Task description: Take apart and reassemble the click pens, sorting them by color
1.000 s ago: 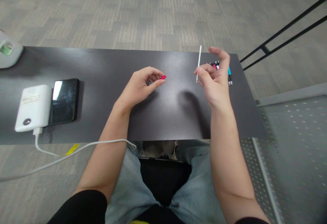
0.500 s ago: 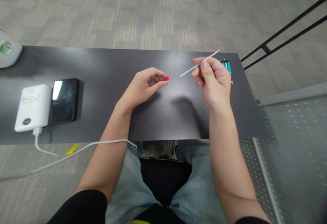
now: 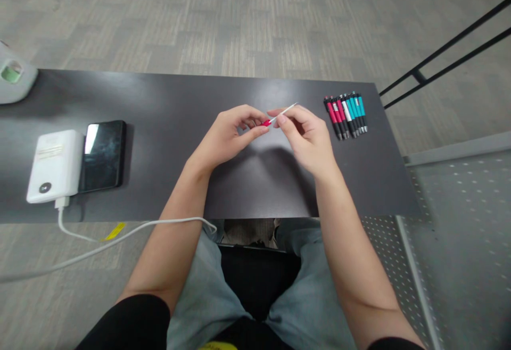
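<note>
Above the dark table [image 3: 167,180], my left hand [image 3: 231,134] is closed on a small red pen barrel [image 3: 266,123], most of it hidden by the fingers. Between thumb and fingertips, my right hand [image 3: 309,134] pinches a thin white pen refill [image 3: 288,109], which slants up to the right. The refill's lower end meets the open end of the red barrel; how far it goes in, I cannot tell. To the right of my right hand lies a row of several pens [image 3: 345,116] with red, white and teal barrels and black grips.
At the left, a white power bank [image 3: 56,164] touches a black phone [image 3: 102,156]. Its white cable [image 3: 131,228] runs over my left forearm. A pale device [image 3: 16,76] stands at the far left corner. Black metal bars [image 3: 419,76] rise past the right end.
My right hand has moved left and brought the refill to the red barrel. The row of pens behind it is now uncovered. My left hand has stayed nearly in place.
</note>
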Action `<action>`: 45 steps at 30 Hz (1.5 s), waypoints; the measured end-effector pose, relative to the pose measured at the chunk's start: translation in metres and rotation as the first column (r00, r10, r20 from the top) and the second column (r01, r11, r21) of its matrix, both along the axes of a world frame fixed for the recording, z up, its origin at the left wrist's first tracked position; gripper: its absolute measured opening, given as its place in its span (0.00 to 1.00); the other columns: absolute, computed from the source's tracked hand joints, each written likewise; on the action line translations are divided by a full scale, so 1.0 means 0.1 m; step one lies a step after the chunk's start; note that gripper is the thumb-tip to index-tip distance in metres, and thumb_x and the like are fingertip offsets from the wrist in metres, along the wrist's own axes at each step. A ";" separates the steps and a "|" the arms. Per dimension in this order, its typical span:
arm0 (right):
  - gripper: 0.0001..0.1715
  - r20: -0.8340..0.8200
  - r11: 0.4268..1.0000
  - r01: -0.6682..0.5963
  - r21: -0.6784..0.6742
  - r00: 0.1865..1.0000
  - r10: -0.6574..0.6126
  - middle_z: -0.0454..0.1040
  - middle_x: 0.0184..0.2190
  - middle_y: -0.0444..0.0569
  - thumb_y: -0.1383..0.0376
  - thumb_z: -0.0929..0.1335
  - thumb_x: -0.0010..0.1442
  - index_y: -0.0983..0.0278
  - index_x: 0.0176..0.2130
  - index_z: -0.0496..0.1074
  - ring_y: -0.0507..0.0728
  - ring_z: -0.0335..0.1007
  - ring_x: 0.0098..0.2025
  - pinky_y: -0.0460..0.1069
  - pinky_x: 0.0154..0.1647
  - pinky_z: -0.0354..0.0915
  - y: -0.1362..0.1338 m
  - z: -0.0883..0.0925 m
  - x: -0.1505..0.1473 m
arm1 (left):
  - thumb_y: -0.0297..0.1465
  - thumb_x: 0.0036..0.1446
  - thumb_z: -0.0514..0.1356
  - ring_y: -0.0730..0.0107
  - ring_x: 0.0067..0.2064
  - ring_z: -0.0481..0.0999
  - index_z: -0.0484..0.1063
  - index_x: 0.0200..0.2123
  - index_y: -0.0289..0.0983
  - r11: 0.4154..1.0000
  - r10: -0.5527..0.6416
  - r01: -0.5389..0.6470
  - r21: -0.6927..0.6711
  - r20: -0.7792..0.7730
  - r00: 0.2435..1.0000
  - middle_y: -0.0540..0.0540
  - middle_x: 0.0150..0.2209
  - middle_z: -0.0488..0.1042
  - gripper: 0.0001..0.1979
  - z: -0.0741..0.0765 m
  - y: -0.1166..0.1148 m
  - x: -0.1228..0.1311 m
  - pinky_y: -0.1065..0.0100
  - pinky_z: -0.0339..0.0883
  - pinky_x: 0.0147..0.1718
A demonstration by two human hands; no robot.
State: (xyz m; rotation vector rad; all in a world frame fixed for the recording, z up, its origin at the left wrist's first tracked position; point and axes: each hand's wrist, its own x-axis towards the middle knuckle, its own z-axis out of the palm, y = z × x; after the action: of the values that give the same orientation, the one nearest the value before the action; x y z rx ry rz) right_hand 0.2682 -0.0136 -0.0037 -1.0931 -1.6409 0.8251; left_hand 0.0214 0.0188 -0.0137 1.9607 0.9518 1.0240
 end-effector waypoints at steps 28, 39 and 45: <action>0.36 0.071 0.986 0.110 0.126 0.990 -0.120 0.86 0.50 0.53 0.29 0.72 0.86 0.51 0.62 0.96 0.62 0.79 0.47 0.58 0.46 0.80 -0.03 -0.12 -0.13 | 0.68 0.72 0.78 0.56 0.46 0.89 0.89 0.46 0.43 1.000 0.009 -0.008 -0.013 0.130 0.992 0.42 0.45 0.93 0.33 0.03 0.01 0.03 0.57 0.82 0.50; 0.27 0.192 0.998 0.062 0.003 0.980 -0.061 0.89 0.53 0.52 0.38 0.78 0.84 0.51 0.65 0.93 0.61 0.79 0.42 0.58 0.48 0.83 0.03 -0.10 -0.11 | 0.69 0.72 0.78 0.56 0.45 0.90 0.89 0.50 0.44 0.993 0.121 -0.119 -0.027 0.130 0.984 0.42 0.46 0.91 0.33 0.03 0.05 -0.16 0.57 0.84 0.47; 0.15 0.375 0.998 -0.001 -0.057 0.927 0.023 0.90 0.56 0.54 0.53 0.79 0.82 0.55 0.61 0.93 0.62 0.80 0.40 0.62 0.56 0.84 0.03 -0.06 -0.22 | 0.65 0.76 0.76 0.56 0.45 0.88 0.88 0.53 0.44 0.968 0.248 -0.249 0.013 0.060 0.967 0.43 0.44 0.90 0.30 0.05 0.08 -0.43 0.57 0.84 0.46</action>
State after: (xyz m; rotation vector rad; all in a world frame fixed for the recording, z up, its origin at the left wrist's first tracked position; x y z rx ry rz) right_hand 0.2466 -0.0104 -0.0101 -1.3448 -1.9511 0.7016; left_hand -0.0215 0.0266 -0.0086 1.8497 1.1809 1.2273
